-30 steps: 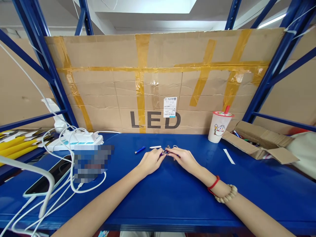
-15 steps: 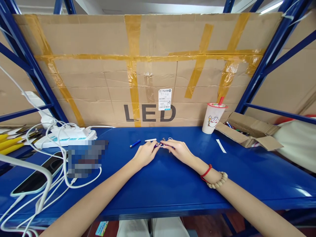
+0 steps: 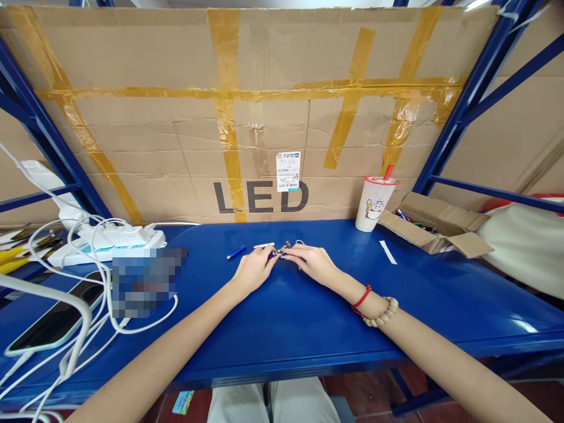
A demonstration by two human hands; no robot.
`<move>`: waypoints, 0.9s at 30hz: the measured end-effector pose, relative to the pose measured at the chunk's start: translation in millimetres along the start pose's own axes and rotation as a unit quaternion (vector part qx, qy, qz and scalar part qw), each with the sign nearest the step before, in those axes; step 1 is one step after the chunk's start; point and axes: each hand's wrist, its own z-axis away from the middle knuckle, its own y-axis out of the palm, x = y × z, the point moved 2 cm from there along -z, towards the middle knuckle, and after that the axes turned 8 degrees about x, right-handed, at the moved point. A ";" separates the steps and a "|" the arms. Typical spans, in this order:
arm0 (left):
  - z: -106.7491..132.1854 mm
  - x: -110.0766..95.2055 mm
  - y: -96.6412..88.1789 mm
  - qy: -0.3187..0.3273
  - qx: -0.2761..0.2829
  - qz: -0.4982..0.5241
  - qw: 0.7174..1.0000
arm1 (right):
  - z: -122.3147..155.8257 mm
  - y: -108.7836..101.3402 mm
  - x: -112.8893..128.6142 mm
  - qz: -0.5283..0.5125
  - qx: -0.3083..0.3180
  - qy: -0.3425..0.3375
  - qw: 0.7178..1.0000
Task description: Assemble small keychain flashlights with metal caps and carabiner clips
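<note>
Left hand (image 3: 252, 271) pinches a small purple piece (image 3: 272, 254). Right hand (image 3: 315, 264) close beside it, fingers' hold unclear. I'd brace both on the desk (image 3: 286, 320), pressure light.

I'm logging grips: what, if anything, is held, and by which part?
The left hand pinches a small purple piece; the right hand is at its other end. It is mostly covered, so which part is gripped cannot be told.

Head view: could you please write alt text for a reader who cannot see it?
Left hand holds a small purple piece, right hand close beside it, at a blue table. A blue tube lies nearby; a cup and open box are at right, a phone and power strip at left.
</note>
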 end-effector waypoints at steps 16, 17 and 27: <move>2.8 -1.6 -5.5 0.028 0.025 0.121 0.992 | 1.3 2.2 4.9 -0.041 -0.015 -0.035 0.998; 3.0 -1.7 -6.0 0.026 0.029 0.129 0.991 | 1.3 2.5 5.4 -0.029 -0.016 -0.036 0.999; 3.7 -1.3 -5.2 0.021 0.027 0.125 0.992 | 1.9 7.0 3.4 0.023 -0.014 -0.031 0.999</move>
